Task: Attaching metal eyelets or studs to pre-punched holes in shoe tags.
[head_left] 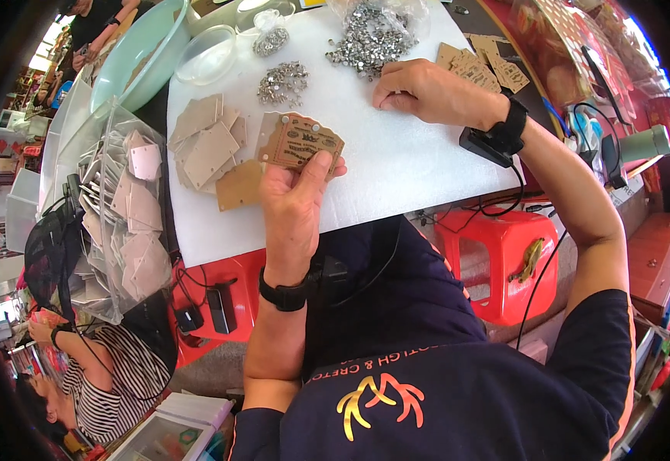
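Head view, the single view on file; clock directions are taken from the printed card.

One left hand [296, 184] has its fingers clamped on one printed card [298, 140], brown with dark markings. The thumb lies on the face, the other fingers behind. At least two silver studs show along its upper edge. The card is held above one white sheet [404, 169], about midway across it.

One right hand [416, 88] at 2 o'clock – fingers bent, thumb and forefinger drawn close. Whether anything is between them I cannot tell. It is just beside the large fastener heap.

Small metal fasteners are in three groups, too many to count singly: one large heap [369, 42] at 1 o'clock, one small loose pile [283, 83] at 12, one bagged cluster [271, 42] beyond it.

At 9 o'clock, one pile of grey-brown cards [208, 150], overlapping, not countable; at 8, one browner card [239, 187] at the pile's edge. More printed cards [473, 71] at 2 o'clock, several.

Further out: one pale green basin [167, 54] at 10, one clear bag of cards [143, 211] at 8, and red stools – two visible – at 4 [504, 307] and 7.
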Tool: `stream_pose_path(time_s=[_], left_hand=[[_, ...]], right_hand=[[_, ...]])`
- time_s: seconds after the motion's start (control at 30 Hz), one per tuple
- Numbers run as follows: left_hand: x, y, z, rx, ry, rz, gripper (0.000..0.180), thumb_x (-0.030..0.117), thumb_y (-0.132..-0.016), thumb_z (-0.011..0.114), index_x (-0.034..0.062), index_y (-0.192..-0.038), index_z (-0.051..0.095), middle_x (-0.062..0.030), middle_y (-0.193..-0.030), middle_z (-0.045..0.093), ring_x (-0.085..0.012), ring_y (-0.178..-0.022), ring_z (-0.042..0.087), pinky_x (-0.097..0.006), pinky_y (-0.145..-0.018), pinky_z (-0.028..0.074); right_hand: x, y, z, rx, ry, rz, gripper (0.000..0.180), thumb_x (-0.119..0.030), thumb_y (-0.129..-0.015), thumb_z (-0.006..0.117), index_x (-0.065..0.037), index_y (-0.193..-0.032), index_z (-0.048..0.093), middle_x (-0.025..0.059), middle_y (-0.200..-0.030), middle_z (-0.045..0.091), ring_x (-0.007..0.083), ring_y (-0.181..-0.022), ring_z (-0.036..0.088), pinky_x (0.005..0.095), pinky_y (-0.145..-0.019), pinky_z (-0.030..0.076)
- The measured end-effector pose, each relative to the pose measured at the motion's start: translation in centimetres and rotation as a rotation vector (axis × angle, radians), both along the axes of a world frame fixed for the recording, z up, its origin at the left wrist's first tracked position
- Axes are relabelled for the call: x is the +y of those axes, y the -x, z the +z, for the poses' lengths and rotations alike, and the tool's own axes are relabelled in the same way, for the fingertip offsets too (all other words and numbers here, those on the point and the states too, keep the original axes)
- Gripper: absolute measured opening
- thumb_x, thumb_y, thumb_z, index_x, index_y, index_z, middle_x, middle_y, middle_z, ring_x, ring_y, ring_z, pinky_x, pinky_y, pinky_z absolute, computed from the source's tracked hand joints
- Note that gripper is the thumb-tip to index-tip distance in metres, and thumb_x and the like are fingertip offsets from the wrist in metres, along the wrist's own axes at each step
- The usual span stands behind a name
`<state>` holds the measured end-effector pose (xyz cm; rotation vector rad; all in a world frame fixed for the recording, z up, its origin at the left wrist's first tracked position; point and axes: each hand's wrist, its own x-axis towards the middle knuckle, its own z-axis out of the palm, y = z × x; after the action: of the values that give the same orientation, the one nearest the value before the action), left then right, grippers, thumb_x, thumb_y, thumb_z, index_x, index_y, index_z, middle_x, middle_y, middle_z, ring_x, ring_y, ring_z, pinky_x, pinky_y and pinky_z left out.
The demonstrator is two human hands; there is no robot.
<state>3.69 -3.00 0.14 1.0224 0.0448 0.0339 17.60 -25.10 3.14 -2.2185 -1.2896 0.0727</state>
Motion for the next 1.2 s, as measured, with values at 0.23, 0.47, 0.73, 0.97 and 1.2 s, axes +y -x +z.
stream_pose_path(time_s=[0.23, 0.47, 0.73, 0.97, 1.2], left_hand=[[-0.2, 0.2, 0.3, 0.003, 0.034, 0.025, 0.022, 0.002, -0.092, 0.059, 0.0012, -0.114, 0.059, -0.0077, -0.101, 0.066, -0.0177, -0.089, 0.063, -0.034, -0.083, 0.052], [-0.3, 0.2, 0.2, 0.015, -0.002, 0.031, 0.022, 0.002, -0.092, 0.06, 0.0018, -0.114, 0.06, -0.0077, -0.102, 0.066, -0.0178, -0.09, 0.063, -0.034, -0.083, 0.052], [-0.3, 0.2, 0.1, 0.001, 0.008, 0.023, 0.024, 0.002, -0.092, 0.06, 0.0024, -0.116, 0.059, -0.0074, -0.102, 0.066, -0.0175, -0.09, 0.063, -0.034, -0.082, 0.053], [-0.2, 0.4, 0.2, -0.004, 0.016, 0.033, 0.027, 0.002, -0.092, 0.06, 0.0028, -0.119, 0.057, -0.0072, -0.103, 0.065, -0.0174, -0.091, 0.063, -0.033, -0.083, 0.053], [-0.3, 0.2, 0.0, 0.0, 0.015, 0.041, 0.027, 0.001, -0.092, 0.06, 0.003, -0.119, 0.057, -0.0073, -0.104, 0.065, -0.0177, -0.091, 0.063, -0.034, -0.083, 0.053]], right_hand=[[0.9, 1.4, -0.1, -0.129, 0.085, -0.161, 0.016, -0.015, -0.091, 0.055, 0.0, -0.089, 0.059, 0.0154, -0.09, 0.061, 0.0353, -0.085, 0.062, 0.0433, -0.077, 0.049], [1.6, 1.5, -0.3, -0.216, 0.096, -0.173, 0.017, -0.016, -0.092, 0.053, 0.0, -0.088, 0.056, 0.0162, -0.09, 0.059, 0.038, -0.082, 0.06, 0.0466, -0.074, 0.049], [1.0, 0.3, -1.2, -0.16, 0.048, -0.211, 0.017, -0.016, -0.088, 0.054, 0.001, -0.087, 0.058, 0.0177, -0.087, 0.062, 0.0373, -0.084, 0.062, 0.0456, -0.075, 0.049], [-0.3, 0.2, -0.1, -0.091, 0.118, -0.222, 0.015, -0.014, -0.083, 0.055, 0.0, -0.083, 0.059, 0.0174, -0.081, 0.062, 0.0355, -0.079, 0.061, 0.0441, -0.071, 0.047], [-1.9, 0.3, 1.1, -0.042, 0.184, -0.246, 0.013, -0.01, -0.083, 0.061, 0.001, -0.09, 0.062, 0.0152, -0.084, 0.064, 0.0289, -0.076, 0.062, 0.0367, -0.071, 0.049]])
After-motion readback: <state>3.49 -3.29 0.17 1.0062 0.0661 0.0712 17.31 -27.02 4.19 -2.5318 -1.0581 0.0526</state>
